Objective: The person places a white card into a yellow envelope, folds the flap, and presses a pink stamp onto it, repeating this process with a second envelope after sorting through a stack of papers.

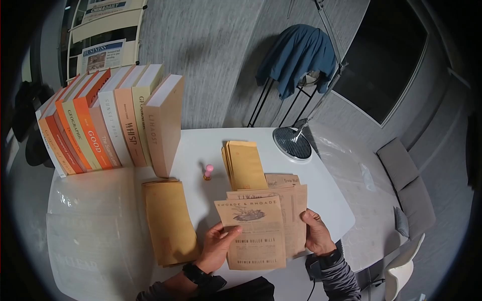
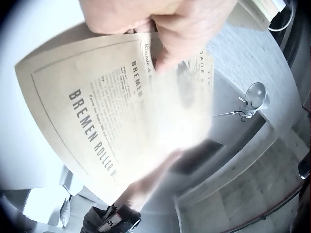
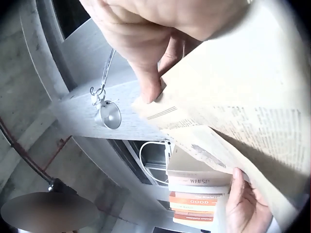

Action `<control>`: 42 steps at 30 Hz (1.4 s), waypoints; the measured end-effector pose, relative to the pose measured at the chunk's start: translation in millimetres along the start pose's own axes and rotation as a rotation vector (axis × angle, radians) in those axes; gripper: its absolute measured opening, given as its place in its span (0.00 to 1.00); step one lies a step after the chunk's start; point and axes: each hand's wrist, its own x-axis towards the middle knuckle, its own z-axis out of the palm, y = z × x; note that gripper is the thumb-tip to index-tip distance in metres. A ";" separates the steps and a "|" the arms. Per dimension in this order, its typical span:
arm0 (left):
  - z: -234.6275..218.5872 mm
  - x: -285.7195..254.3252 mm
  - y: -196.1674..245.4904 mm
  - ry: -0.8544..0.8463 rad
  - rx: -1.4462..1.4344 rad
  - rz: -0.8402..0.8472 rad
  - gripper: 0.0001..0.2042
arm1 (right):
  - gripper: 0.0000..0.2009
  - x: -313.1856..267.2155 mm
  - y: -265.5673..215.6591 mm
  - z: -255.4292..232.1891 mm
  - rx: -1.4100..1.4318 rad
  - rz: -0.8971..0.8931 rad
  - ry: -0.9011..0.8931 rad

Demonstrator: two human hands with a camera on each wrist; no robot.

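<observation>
My left hand pinches a brown printed sheet at its left edge, thumb on the front. The sheet bears the words Rhoade & Rhoade, an engraving and Bremen Roller Mills. Behind it, and partly hidden by it, are more brown printed papers; my right hand grips these at the right edge, as the right wrist view also shows with its thumb and fingers. Another brown paper shows just beyond them. To the left of my left hand lies a stack of tan envelopes.
A second envelope stack lies beyond the papers. Near it stands a pink-handled stamp. A row of upright books lines the back left, above a clear plastic sheet or case. The lamp base sits at the back right.
</observation>
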 end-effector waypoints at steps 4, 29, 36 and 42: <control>-0.8 0.6 -0.3 0.013 -0.029 -0.014 0.12 | 0.10 -0.1 -11.5 6.1 -0.026 -0.073 0.047; -2.6 0.5 0.7 0.063 -0.046 -0.052 0.13 | 0.13 -3.5 -10.2 8.0 -0.679 -0.106 -0.125; 0.7 -0.9 4.4 0.087 -0.140 -0.033 0.12 | 0.11 -3.9 -5.9 -2.4 -0.447 -0.182 0.055; 0.0 -0.4 1.9 0.127 -0.167 -0.027 0.11 | 0.10 -3.6 -6.1 -13.5 -0.485 -0.440 0.163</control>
